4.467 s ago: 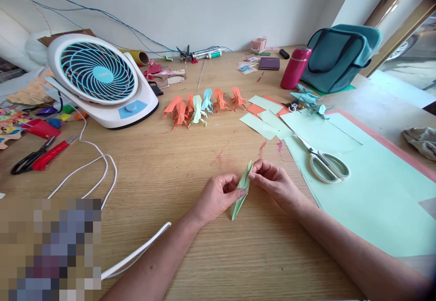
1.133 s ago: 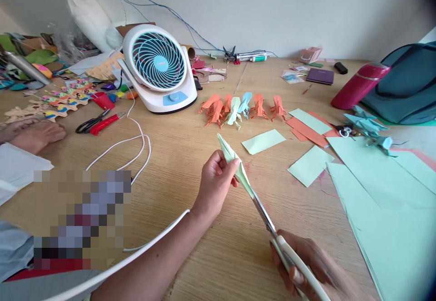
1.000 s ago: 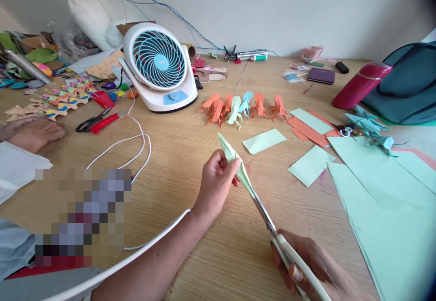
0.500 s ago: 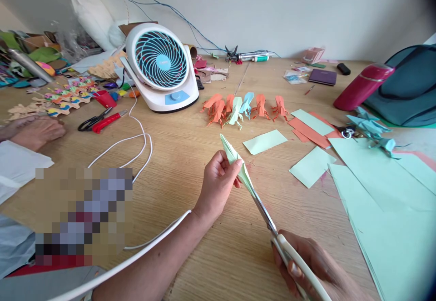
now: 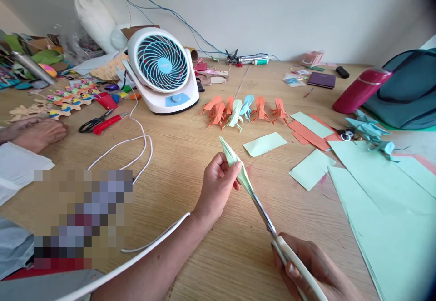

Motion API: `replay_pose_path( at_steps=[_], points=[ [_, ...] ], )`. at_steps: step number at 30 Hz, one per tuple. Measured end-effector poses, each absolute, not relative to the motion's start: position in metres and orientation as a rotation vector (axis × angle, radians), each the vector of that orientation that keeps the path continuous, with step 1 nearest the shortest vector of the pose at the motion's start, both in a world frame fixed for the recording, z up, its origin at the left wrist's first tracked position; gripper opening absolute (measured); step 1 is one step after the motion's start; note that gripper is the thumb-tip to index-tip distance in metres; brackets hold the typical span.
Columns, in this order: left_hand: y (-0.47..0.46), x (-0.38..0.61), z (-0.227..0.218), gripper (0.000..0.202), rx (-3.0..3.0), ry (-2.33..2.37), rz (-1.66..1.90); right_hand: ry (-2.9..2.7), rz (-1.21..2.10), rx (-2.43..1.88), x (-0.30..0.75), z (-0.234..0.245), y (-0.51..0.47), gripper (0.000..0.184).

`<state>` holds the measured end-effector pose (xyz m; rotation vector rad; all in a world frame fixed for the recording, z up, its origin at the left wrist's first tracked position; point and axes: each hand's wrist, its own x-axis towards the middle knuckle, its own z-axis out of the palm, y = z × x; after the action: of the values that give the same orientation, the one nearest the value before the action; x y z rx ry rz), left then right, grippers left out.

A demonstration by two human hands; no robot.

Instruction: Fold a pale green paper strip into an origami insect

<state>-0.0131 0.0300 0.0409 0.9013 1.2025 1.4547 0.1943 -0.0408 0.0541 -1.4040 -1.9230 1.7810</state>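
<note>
My left hand (image 5: 217,187) pinches a narrow folded piece of light green paper (image 5: 234,160) and holds it above the wooden table (image 5: 190,164). My right hand (image 5: 313,271) grips the white handles of a pair of scissors (image 5: 272,230) at the bottom right. The scissor blades reach up into the lower end of the folded paper, close together. A row of folded paper insects (image 5: 243,108), orange, green and blue, stands on the table beyond my hands.
A white and blue fan (image 5: 162,71) with a white cable (image 5: 126,146) stands at the back left. Green and orange paper sheets (image 5: 381,192) lie on the right, near a red bottle (image 5: 361,90) and teal bag (image 5: 405,89). Another person's hand (image 5: 37,132) rests at the far left beside black and red scissors (image 5: 98,122).
Since 4.5 s ago my right hand has taken up the scissors and set the blades into the folded paper. Over the last second the hands have hardly moved.
</note>
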Motion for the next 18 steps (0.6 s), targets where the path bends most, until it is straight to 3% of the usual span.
replay_pose_path(
  at_steps=[18],
  points=[
    [0.0276,-0.0098,0.0398,0.025,0.883,1.157,1.424,-1.851,1.805,-1.394,0.1868,0.0582,-0.0372,0.076]
  ],
)
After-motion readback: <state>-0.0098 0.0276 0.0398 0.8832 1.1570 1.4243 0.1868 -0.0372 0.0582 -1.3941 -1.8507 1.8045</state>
